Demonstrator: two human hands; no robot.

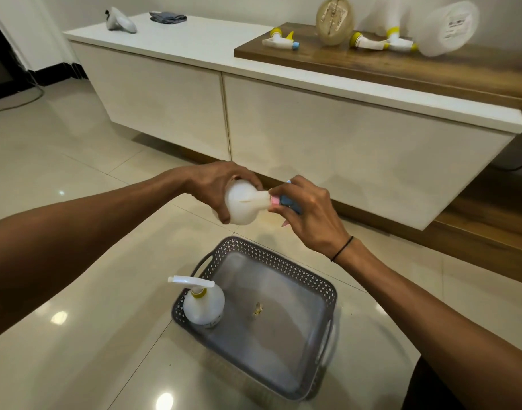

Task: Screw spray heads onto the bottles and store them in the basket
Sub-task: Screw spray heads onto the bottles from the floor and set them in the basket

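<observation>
My left hand [216, 183] grips a white round bottle [243, 204], held on its side above the floor. My right hand [308, 208] is closed on a blue and pink spray head [283, 201] that sits at the bottle's neck. Below them a grey perforated basket [313, 281] stands on the floor. In its left corner stands one white bottle with a white spray head and yellow collar [203, 303]. On the wooden shelf lie loose yellow-collared spray heads [279, 39] [384, 42] and a white bottle on its side [449, 28].
A low white cabinet [283, 125] runs across the back, close behind my hands. On its top lie a white object [119, 22], a folded grey cloth [168, 17] and a beige oval object [335, 20]. Glossy tile floor [76, 149] surrounds the basket.
</observation>
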